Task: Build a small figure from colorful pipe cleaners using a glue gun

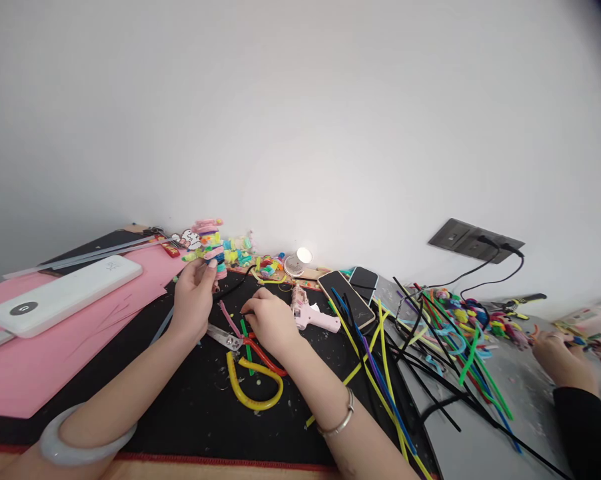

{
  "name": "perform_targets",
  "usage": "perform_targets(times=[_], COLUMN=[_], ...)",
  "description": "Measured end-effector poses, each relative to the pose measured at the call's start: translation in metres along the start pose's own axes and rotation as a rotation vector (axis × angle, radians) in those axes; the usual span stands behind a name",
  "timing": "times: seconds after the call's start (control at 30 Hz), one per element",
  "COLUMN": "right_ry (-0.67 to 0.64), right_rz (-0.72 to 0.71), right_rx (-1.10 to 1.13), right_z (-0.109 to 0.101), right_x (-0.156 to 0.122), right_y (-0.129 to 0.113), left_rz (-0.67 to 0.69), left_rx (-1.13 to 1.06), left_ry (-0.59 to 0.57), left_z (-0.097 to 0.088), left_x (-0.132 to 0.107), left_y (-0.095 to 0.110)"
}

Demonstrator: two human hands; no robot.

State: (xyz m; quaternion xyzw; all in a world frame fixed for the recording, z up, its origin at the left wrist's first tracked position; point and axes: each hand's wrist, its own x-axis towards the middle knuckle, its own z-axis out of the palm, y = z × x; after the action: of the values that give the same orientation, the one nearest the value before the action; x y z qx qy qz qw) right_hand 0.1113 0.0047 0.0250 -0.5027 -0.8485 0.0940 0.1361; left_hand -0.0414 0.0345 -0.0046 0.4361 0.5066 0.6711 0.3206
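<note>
My left hand [194, 293] is raised a little above the black mat [190, 407], its fingers pinched on a small stack of colourful pipe-cleaner pieces [214, 257]. My right hand [268, 319] rests knuckles-up on the mat, fingers curled down onto something small that I cannot make out. Scissors with red handles [240, 341] lie just under and left of that hand. A yellow-and-red curved loop [255, 387] lies nearer to me. A pink glue gun [310, 315] sits just right of my right hand.
A white power bank [60, 297] lies on pink paper [40, 360] at the left. Two phones [353, 293] and a tangle of coloured pipe cleaners [430, 347] spread to the right. Another person's hand [560, 357] in a black sleeve works at the far right. A wall socket [473, 240] has cables.
</note>
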Motion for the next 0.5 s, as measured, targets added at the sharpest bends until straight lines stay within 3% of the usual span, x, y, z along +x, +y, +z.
perform_targets(times=[0.1,0.33,0.5], right_ry=[-0.010,-0.018,0.046], right_rz=[-0.030,-0.032,-0.002], right_rx=[-0.052,-0.057,0.102], right_z=[0.012,0.025,0.026], right_x=[0.015,0.025,0.022], right_y=[0.001,-0.003,0.001], left_rz=[-0.033,-0.033,-0.024], left_rx=[-0.090,-0.080,-0.054], left_ry=[0.067,0.027,0.005], left_z=[0.002,0.004,0.004], left_x=[-0.001,-0.005,-0.007], left_y=[0.003,0.011,0.014])
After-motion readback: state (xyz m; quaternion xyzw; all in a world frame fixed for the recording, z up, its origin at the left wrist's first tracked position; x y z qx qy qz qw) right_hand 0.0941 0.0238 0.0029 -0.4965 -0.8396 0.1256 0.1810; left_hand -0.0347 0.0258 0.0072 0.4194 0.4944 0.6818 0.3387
